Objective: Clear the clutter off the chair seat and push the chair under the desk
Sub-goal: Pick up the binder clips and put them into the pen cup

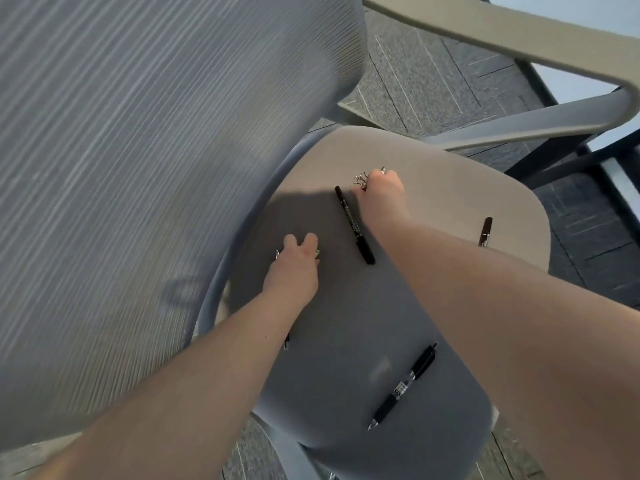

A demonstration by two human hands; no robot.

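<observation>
1. Backrest (pixel 138 185): ribbed grey mesh, blurred, nearest the lens, filling the left side.
2. Chair seat (pixel 363 323): grey, long axis running from lower centre toward upper right, with an armrest (pixel 502 39) beyond it.
3. Right hand (pixel 382 188): fingers curled, pinching a metal binder clip (pixel 360 180) at the far part of the seat.
4. Left hand (pixel 294 268): fingers closed over a small object on the seat; object not identifiable.
5. Gel pen (pixel 403 386): near edge of seat, tip pointing lower left.
6. Black marker (pixel 355 225): between the hands, long axis upper left to lower right.
7. Dark pen (pixel 485 232): right edge, partly hidden by the right forearm.
</observation>
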